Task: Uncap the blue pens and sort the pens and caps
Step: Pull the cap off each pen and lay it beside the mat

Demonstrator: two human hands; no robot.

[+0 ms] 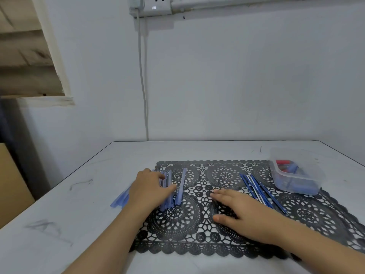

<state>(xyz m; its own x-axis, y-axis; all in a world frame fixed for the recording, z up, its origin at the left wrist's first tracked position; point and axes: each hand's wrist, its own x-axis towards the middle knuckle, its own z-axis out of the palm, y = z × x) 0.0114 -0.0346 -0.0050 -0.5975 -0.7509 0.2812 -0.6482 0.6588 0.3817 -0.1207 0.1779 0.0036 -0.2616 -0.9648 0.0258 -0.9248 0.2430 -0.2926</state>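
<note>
We start at the left edge of the white table (79, 175). Two or three pale blue tubes (120, 199) poke out at the 8 o'clock side of the left hand (151, 189), lying off the black lace mat (225, 176). The same bunch runs on under the hand. We count about five more tubes showing at its 12 o'clock and 5 o'clock sides, but they overlap, so we cannot give a sure number.

The left hand lies palm down on this bunch. Its fingers are fairly straight and press on the tubes without curling round any. At its 3 o'clock, just past the thumb tip, a single tube (181, 186) lies apart from the bunch, pointing towards 12 o'clock.

Next comes the right hand (237, 211). It is flat on the mat with straight, spread fingers, holds nothing, and touches none of the tubes.

At its 2 o'clock, near the knuckles, thin dark blue pens (260, 191) lie in a loose slanted row. We count about six, and some cross.

Furthest right, at the mat's 2 o'clock corner, stands one clear plastic box (298, 187). In it are red pieces (282, 162) and blue pieces, too blurred to count.
</note>
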